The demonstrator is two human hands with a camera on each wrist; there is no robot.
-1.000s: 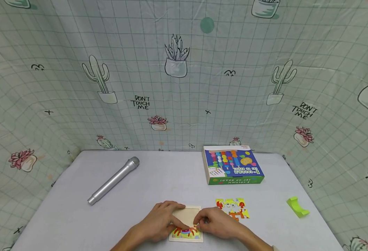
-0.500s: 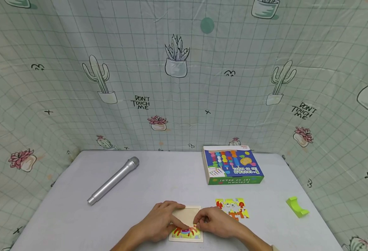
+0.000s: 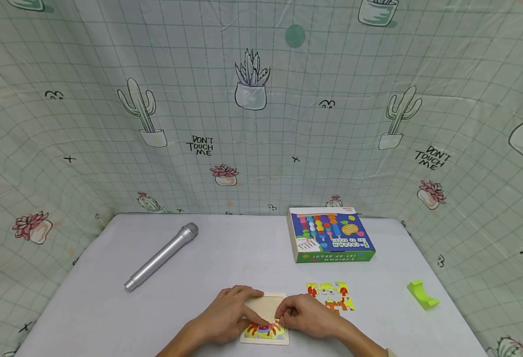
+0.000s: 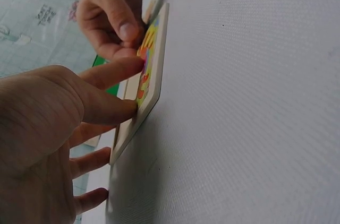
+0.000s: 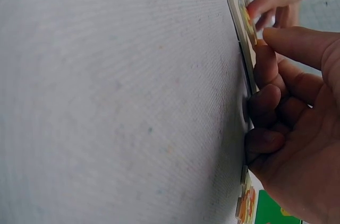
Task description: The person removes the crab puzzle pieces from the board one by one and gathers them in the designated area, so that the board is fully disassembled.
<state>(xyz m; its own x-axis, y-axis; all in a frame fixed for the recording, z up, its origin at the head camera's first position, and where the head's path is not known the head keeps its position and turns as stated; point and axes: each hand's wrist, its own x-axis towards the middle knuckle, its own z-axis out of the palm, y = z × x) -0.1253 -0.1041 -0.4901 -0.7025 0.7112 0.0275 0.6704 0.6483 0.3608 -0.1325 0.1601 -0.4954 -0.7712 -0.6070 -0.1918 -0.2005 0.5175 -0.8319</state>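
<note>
A wooden puzzle tray [image 3: 271, 306] lies near the front of the table, its lower part filled with yellow, red and purple pieces [image 3: 264, 335]. My left hand [image 3: 225, 316] spreads over its left side. Thumb and index finger press on the fitted pieces, and the other fingers reach to the tray's edge in the left wrist view. On the right side of the tray, my right hand [image 3: 308, 316] pinches a small puzzle piece [image 3: 277, 321] between thumb and index finger, right at the fitted row. Most of that piece is hidden by the fingers.
Several loose puzzle pieces [image 3: 312, 291] lie just beyond the right hand. Behind them is a blue and green box [image 3: 334, 238]. A lime-green curved block [image 3: 422, 295] lies at the right, a silver microphone [image 3: 160, 257] at the left. A patterned cloth [image 3: 261, 134] hangs behind the table.
</note>
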